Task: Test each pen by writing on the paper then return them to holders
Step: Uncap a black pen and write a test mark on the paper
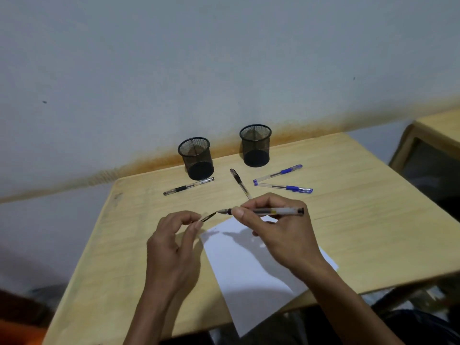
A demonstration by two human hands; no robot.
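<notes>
My right hand [281, 230] grips an uncapped black pen [276, 210] held level above the white paper [249, 267], its tip pointing left. My left hand [174, 240] pinches the pen's clear cap [207, 216] just left of that tip, a small gap between them. Two black mesh holders stand at the back: the left holder [196, 158] and the right holder [256, 145], both showing no pens inside. On the table lie two black pens [188, 186] [240, 183] and two blue pens [278, 173] [283, 187].
The wooden table [348, 220] meets a grey wall at its far edge. A second table [438, 130] stands at the right, across a gap. The paper overhangs the near table edge.
</notes>
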